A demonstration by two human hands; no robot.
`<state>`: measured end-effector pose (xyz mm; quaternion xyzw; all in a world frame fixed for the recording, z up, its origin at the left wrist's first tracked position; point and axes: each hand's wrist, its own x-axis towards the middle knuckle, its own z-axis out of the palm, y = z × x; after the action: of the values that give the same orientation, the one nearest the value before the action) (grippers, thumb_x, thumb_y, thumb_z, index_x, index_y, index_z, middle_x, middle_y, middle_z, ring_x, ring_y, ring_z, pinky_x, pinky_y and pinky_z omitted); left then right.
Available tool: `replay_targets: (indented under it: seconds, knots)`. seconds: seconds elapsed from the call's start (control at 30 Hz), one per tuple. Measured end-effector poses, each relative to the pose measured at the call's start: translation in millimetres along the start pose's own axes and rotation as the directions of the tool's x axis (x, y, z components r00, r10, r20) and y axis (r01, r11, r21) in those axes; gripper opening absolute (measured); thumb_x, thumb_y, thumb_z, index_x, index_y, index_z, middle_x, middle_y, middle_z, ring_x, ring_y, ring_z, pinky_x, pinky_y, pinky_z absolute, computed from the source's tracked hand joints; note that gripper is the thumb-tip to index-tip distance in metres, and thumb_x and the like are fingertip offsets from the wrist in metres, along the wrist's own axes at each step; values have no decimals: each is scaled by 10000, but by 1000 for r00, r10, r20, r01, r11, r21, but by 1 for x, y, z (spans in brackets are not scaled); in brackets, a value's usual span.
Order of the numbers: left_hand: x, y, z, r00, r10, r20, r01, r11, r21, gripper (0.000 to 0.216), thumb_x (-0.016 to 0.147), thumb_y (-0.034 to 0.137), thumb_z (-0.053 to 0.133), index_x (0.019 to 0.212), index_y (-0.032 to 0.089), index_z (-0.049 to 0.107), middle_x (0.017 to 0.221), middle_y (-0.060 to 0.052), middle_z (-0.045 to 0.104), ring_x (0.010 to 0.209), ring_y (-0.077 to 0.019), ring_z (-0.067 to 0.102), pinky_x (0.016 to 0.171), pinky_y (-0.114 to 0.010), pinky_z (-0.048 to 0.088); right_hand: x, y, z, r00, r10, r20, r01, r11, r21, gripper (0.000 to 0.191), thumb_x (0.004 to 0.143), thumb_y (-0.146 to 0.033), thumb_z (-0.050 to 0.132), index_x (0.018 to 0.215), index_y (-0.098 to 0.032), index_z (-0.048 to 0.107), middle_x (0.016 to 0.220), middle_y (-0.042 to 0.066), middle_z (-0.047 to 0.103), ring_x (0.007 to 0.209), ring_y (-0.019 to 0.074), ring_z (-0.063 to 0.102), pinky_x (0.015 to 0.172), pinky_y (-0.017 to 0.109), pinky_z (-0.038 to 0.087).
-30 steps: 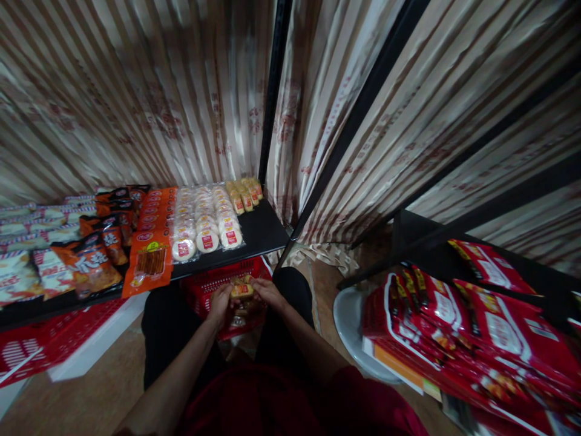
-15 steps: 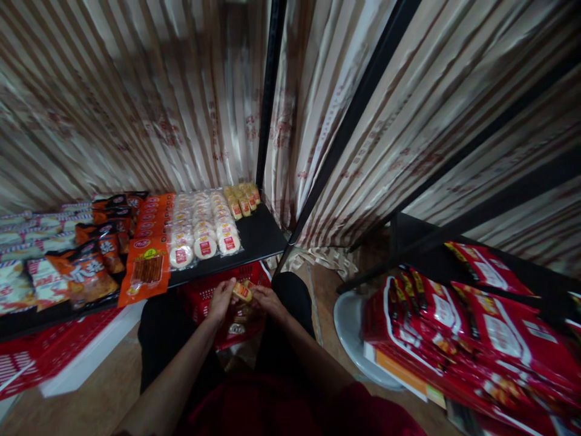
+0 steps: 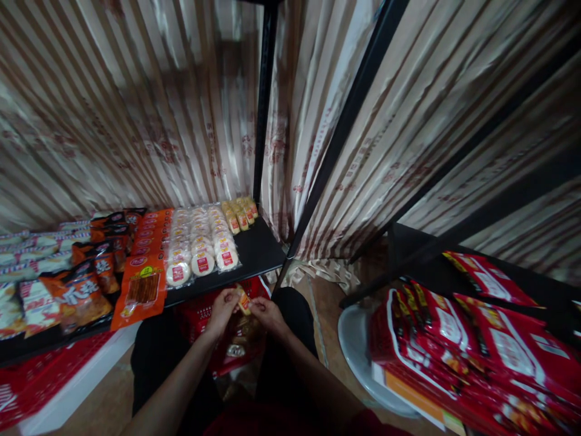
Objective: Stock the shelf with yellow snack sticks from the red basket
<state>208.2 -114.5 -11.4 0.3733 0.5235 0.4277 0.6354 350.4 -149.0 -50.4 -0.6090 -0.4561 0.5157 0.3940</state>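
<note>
Between my knees, above a red basket (image 3: 261, 290), both hands grip one small yellow snack packet (image 3: 244, 301) with an orange-red label. My left hand (image 3: 223, 310) pinches its left end, my right hand (image 3: 269, 313) its right end. A few wrapped snacks (image 3: 236, 350) lie in the basket beneath. On the black shelf (image 3: 261, 248) ahead, similar yellow snack packets (image 3: 240, 217) stand in short rows at the back right. Beside them run three rows of round white wrapped crackers (image 3: 203, 261).
Orange snack bags (image 3: 140, 284), black-and-orange bags (image 3: 82, 290) and white packets (image 3: 40, 306) fill the shelf's left part. To the right, red snack bags (image 3: 499, 333) are piled by a grey stool (image 3: 356, 339). Black posts (image 3: 345, 127) rise before striped curtains (image 3: 136, 103).
The view has tipped up slightly, so the shelf sits lower in it. The packet has turned from lying nearly flat to a steeper tilt between my hands.
</note>
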Motion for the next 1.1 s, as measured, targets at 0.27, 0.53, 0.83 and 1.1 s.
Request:
replay_targets:
  seconds: [0.27, 0.53, 0.83, 1.1]
  knots:
    - [5, 24, 20, 994, 108, 8, -108, 991, 75, 406, 523, 471, 701, 739, 145, 592, 599, 18, 583, 531, -97, 517, 516, -209, 392, 3, -25, -9, 940, -294, -172, 232, 923, -306, 197, 760, -273, 550, 917, -207, 649, 870, 31, 647, 748, 129, 601, 728, 235, 489]
    - [27, 32, 36, 980, 200, 22, -200, 966, 161, 359, 570, 463, 657, 750, 160, 586, 634, 0, 605, 567, -127, 556, 562, -241, 434, 6, -45, -20, 885, -422, -195, 252, 788, -562, 246, 799, -291, 526, 1003, -210, 637, 878, 45, 643, 848, 179, 583, 792, 284, 464]
    - [57, 39, 51, 960, 280, 19, -273, 916, 292, 380, 613, 495, 654, 794, 167, 591, 644, 0, 619, 569, -127, 582, 564, -239, 454, 23, -66, -31, 868, -446, -218, 215, 734, -644, 321, 776, -271, 581, 1073, -153, 606, 945, 82, 636, 917, 214, 564, 845, 315, 444]
    - [80, 53, 67, 946, 319, 58, -321, 902, 289, 392, 641, 500, 647, 830, 160, 596, 663, -9, 630, 574, -125, 590, 556, -234, 460, 46, -78, -41, 831, -492, -260, 218, 717, -662, 284, 774, -277, 582, 1046, -196, 609, 929, 62, 630, 879, 200, 567, 798, 295, 452]
